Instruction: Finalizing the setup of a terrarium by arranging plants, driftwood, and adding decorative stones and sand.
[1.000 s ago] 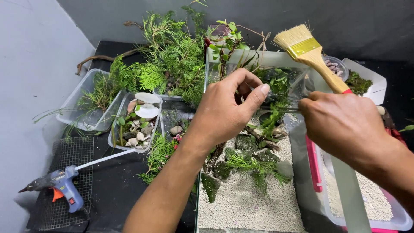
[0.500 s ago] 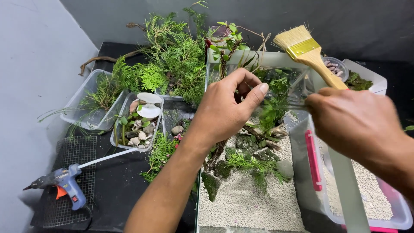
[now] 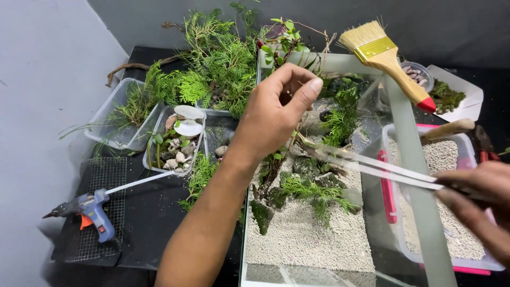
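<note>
My left hand (image 3: 279, 109) hovers over the glass tank (image 3: 411, 175), fingers pinched together on a thin plant stem (image 3: 291, 95). My right hand (image 3: 475, 204) at the right edge grips long metal tweezers (image 3: 372, 167) whose tips reach into the tank near the dark rocks and green plants (image 3: 311, 183). White gravel (image 3: 313, 239) covers the tank floor. A wide paintbrush (image 3: 385, 53) with a wooden handle and red tip lies across the tank's far corner.
A blue glue gun (image 3: 87, 210) lies on a wire mesh at the left. Clear tubs with stones and shells (image 3: 178, 141) and green cuttings (image 3: 212, 69) stand behind it. A pink-rimmed tub of white gravel (image 3: 451, 175) sits right of the tank.
My right hand has drawn back to the right and downward, pulling the tweezers into full view. My left hand has stayed pinched over the plants.
</note>
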